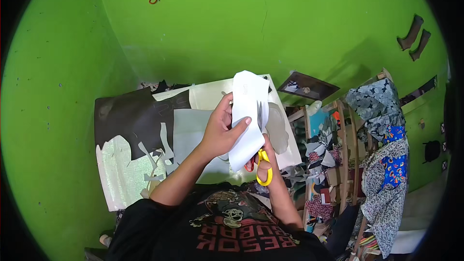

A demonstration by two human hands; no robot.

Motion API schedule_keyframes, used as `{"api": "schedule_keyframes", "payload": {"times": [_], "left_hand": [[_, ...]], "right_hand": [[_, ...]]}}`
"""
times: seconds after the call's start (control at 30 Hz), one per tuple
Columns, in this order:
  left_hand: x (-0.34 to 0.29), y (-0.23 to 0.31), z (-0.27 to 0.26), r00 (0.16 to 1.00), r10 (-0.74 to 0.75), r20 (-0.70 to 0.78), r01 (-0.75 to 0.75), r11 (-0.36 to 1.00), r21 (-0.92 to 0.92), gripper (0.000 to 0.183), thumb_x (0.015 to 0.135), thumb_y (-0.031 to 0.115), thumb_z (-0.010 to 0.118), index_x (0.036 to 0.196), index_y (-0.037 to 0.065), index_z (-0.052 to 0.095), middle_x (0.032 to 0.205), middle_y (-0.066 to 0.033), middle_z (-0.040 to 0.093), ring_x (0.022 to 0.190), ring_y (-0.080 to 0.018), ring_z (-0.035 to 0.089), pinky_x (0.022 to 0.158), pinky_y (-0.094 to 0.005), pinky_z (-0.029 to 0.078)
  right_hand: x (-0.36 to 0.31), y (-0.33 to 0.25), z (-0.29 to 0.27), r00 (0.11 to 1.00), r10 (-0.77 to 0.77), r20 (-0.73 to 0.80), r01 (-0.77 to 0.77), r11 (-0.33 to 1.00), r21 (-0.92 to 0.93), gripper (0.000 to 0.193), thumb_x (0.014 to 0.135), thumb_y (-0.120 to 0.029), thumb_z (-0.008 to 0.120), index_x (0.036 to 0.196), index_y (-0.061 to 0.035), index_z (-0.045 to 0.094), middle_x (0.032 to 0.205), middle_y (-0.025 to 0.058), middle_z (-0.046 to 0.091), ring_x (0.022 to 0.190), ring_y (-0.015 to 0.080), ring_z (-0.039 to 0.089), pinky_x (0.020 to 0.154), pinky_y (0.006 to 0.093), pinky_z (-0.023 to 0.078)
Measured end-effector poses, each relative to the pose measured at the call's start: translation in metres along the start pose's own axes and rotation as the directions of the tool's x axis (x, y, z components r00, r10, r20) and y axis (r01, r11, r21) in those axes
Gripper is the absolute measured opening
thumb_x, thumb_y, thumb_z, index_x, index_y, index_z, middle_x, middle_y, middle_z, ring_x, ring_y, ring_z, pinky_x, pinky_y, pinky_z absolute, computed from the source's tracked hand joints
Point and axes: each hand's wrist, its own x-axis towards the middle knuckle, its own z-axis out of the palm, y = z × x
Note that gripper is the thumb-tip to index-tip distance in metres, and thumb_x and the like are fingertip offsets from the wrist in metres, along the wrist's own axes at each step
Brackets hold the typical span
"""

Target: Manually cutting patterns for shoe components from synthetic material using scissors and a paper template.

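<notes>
A long white sheet [245,94], which looks like stiff paper, is held up over the table with faint marks near its top. My left hand [224,133] grips its left side, thumb lying across the front. My right hand [269,157] is closed around the handles of scissors [262,176], one loop yellow, with some red showing below the sheet. The metal blades point away from me and lie at the sheet's right edge, slightly parted, with a strip of white to their right. Part of the right hand's fingers is hidden.
On the table [205,94] lie a dark brown sheet [130,116], a pale grey sheet [191,125], grey offcuts [166,140] and a shiny pale sheet [116,159]. A grey rounded piece [278,125] rests at the right. Shelves [343,150] crammed with scraps and draped cloth [379,104] stand further right.
</notes>
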Motion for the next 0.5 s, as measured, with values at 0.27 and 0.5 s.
{"api": "schedule_keyframes", "payload": {"times": [0.27, 0.5], "left_hand": [[-0.001, 0.001, -0.002, 1.000, -0.013, -0.012, 0.013, 1.000, -0.017, 0.054, 0.092, 0.000, 0.062, 0.139, 0.001, 0.036, 0.108, -0.0108, 0.065, 0.101, -0.0151, 0.065, 0.086, -0.0309, 0.052], [-0.002, 0.000, 0.002, 1.000, 0.010, -0.021, -0.011, 0.999, -0.042, 0.054, 0.093, 0.000, 0.062, 0.139, 0.002, 0.035, 0.114, -0.0126, 0.063, 0.106, -0.0155, 0.063, 0.090, -0.0311, 0.050]], "right_hand": [[0.000, -0.002, 0.008, 0.999, 0.027, -0.033, -0.027, 0.999, 0.017, 0.090, 0.059, -0.080, 0.072, 0.105, -0.0090, 0.042, 0.066, -0.0016, 0.047, 0.049, 0.0062, 0.047, 0.044, 0.0200, 0.037], [-0.001, -0.002, 0.013, 0.999, -0.012, -0.040, 0.011, 1.000, -0.015, 0.099, 0.052, -0.088, 0.063, 0.107, -0.0080, 0.041, 0.068, -0.0016, 0.048, 0.049, 0.0061, 0.047, 0.045, 0.0207, 0.038]]}}
